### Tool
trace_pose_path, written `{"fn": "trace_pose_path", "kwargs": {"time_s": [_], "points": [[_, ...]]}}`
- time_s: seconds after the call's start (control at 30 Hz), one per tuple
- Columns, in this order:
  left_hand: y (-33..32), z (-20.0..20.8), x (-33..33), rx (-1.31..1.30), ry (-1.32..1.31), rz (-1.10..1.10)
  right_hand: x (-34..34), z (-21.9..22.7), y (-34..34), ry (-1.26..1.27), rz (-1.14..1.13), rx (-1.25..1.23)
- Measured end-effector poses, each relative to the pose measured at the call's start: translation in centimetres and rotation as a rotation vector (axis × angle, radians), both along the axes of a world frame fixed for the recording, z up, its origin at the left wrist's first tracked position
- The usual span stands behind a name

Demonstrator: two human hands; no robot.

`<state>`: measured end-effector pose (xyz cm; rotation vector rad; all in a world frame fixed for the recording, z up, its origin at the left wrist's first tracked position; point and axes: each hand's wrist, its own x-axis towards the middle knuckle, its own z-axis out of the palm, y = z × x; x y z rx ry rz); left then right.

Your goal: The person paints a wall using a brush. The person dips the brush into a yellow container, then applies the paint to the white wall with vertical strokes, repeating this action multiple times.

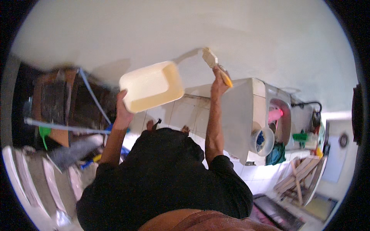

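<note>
My left hand [122, 109] grips the near left corner of a shallow cream plastic tub [146, 82], thumb over the rim. The tub is tilted so its inside shows, with a pale coating or bare plastic at the bottom; I cannot tell which. In my right hand [219, 82] is a paintbrush [210, 57] with a yellow-orange handle, closed fingers around it near the bristles. The pale bristles point up and touch or nearly touch the light wall [246, 34]. Shadows of brush and tub fall on the wall.
To the right, a tiled counter [259, 90] carries a sink [285, 115] with a pink item and a clear bucket [266, 148] holding blue stuff. A wooden folding rack [298, 177] stands beyond. At left are dark wooden furniture [58, 96] and pale blue poles [94, 94].
</note>
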<state>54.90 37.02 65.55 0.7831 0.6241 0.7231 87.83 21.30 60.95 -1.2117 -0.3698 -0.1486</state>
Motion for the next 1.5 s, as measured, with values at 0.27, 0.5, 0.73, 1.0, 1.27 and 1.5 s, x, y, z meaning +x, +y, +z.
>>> {"fn": "trace_pose_path", "kwargs": {"time_s": [0.27, 0.5, 0.73, 1.0, 1.27, 1.5], "points": [[0.5, -2.0, 0.1, -0.068, -0.013, 0.006, -7.7, 14.8, -0.8, -0.165, 0.23, -0.295], [1.1, -3.0, -0.1, -0.015, 0.065, -0.066, -14.5, 13.1, 3.3, -0.292, 0.652, -0.863], [2.3, -3.4, -1.3, -0.036, 0.111, -0.095, -16.3, 13.0, 5.4, -0.414, 0.588, -0.968], [3.3, -3.3, -2.4, -0.017, 0.106, -0.162, -14.0, 14.1, 5.8, -0.858, 0.628, -0.894], [3.6, -3.7, -2.0, 0.114, 0.132, -0.164, -15.4, 15.8, 3.7, -0.878, 0.454, -0.861], [3.9, -8.7, -1.1, 0.197, 0.089, -0.175, -16.2, 15.6, 1.7, -0.552, 0.797, -1.039]]}}
